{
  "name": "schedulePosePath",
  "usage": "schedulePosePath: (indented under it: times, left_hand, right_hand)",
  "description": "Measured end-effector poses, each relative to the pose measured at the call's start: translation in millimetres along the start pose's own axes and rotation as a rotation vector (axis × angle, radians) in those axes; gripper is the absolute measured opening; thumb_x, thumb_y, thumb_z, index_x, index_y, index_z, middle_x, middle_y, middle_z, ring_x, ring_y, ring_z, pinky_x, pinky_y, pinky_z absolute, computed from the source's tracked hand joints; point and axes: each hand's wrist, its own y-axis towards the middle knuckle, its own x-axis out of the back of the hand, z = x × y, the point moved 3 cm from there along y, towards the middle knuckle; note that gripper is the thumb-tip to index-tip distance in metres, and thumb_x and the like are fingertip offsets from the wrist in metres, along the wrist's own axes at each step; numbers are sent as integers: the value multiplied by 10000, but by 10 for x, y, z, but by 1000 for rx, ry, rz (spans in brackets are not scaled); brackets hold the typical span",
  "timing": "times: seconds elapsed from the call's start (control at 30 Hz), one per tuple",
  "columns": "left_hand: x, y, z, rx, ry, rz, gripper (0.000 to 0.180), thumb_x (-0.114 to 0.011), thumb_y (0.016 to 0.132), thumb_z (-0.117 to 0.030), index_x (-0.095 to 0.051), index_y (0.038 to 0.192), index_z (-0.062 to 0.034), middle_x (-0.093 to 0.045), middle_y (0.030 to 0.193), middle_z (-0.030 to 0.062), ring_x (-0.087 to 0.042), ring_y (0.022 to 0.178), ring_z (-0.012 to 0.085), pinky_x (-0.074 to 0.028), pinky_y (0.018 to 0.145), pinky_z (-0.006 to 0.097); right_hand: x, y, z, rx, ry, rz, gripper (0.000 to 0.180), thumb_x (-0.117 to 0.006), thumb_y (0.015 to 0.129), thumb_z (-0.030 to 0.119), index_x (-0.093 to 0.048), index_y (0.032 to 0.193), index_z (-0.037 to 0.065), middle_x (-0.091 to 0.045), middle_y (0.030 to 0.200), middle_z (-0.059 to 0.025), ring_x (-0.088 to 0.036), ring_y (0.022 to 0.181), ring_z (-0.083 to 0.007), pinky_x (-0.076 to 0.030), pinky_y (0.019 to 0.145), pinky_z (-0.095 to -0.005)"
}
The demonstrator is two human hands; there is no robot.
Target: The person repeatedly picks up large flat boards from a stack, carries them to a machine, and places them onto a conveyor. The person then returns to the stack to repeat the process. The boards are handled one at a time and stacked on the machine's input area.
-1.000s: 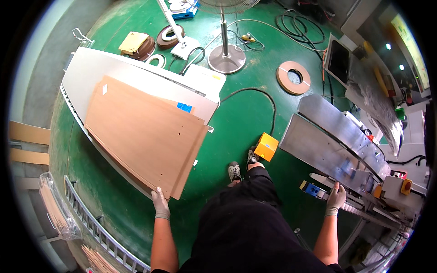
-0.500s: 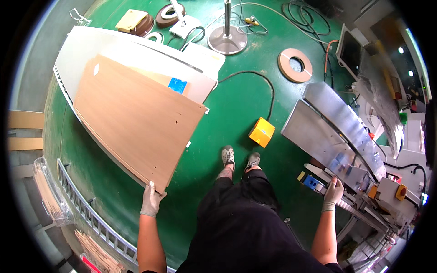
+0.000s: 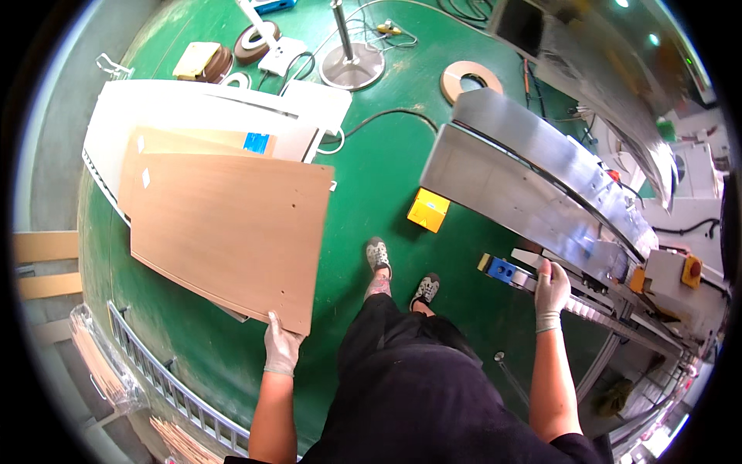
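Observation:
My gloved left hand (image 3: 284, 345) is closed on the near corner of a large brown wood panel (image 3: 232, 232), thumb on top and fingers beneath. The panel has a small white label and a few drilled holes. It overlaps another brown panel (image 3: 124, 185) on a white-topped table (image 3: 104, 116). On the right, my gloved right hand (image 3: 552, 297) is curled at the side rail (image 3: 580, 308) of a metal-topped machine (image 3: 495, 182), thumb upward; its fingertips are partly hidden. Beside that hand sits a blue block (image 3: 501, 270) on the rail.
A yellow pedal box (image 3: 428, 209) stands on the green floor between table and machine, its black cable running behind. Tan edging roll (image 3: 471, 80) and a round-based stand (image 3: 352, 68) lie farther off. A metal ladder-like rail (image 3: 174, 390) and bundled strips (image 3: 104, 359) are at lower left.
The held brown panel has turned and slid toward me, uncovering part of the panel beneath. My left hand moved with it. My view and feet have shifted; my right hand stays at the machine's rail.

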Motion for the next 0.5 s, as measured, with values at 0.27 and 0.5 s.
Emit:
schedulePosePath:
  times: [0.27, 0.5]
  left_hand:
    - [464, 430, -341, 74, 230, -272, 633, -525, 1027, -677, -593, 1229, -81, -660, 958, 99, -674, 824, 241, -574, 744, 389]
    - [-363, -772, 137, -374, 997, 456, 227, -673, 1021, -248, -703, 1045, -24, -717, 927, 125, -710, 872, 276, -573, 813, 399]
  right_hand:
    - [325, -133, 350, 368, 63, -94, 261, -648, 990, 296, -701, 925, 48, -698, 865, -147, -667, 829, -382, -519, 770, -465]
    - [661, -1183, 506, 486, 335, 773, 224, -728, 891, 142, -732, 1076, 16, -732, 1024, -162, -702, 998, -345, -558, 909, -402]
